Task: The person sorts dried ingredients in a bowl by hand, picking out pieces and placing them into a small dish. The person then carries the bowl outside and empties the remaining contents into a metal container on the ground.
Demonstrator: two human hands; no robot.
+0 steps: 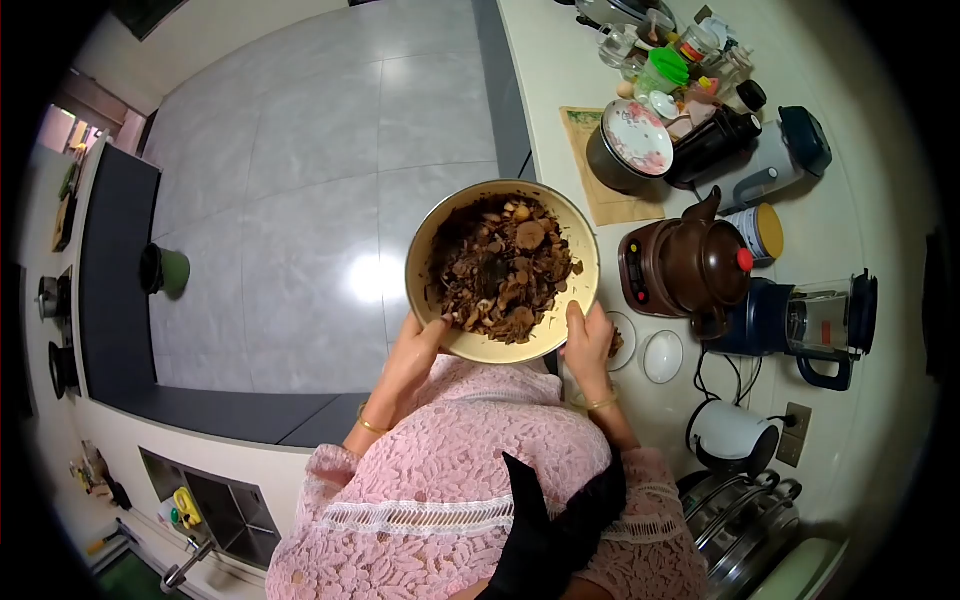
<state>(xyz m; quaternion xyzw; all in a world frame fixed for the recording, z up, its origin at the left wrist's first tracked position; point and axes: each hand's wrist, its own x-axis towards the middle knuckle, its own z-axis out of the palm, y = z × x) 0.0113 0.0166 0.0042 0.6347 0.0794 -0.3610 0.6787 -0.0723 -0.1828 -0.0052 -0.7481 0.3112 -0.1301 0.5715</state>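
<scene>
— Where is the bowl (pixel 580 235) sitting?
— It's hanging mid-frame; the left hand (pixel 412 358) and right hand (pixel 590 345) are gripping its lower rim, thumbs over the edge. Brown pieces (pixel 505 265) are lying inside.
— And the surface (pixel 535 50)?
— It's running down the right side, carrying a brown pot (pixel 690 260), a blender (pixel 825 320) farther right and a kettle (pixel 735 432) at lower right.
— The room?
— Grey floor (pixel 300 250) is spreading across the upper left, a bin (pixel 174 270) is standing at far left, and a sink (pixel 235 515) is showing at lower left.
</scene>
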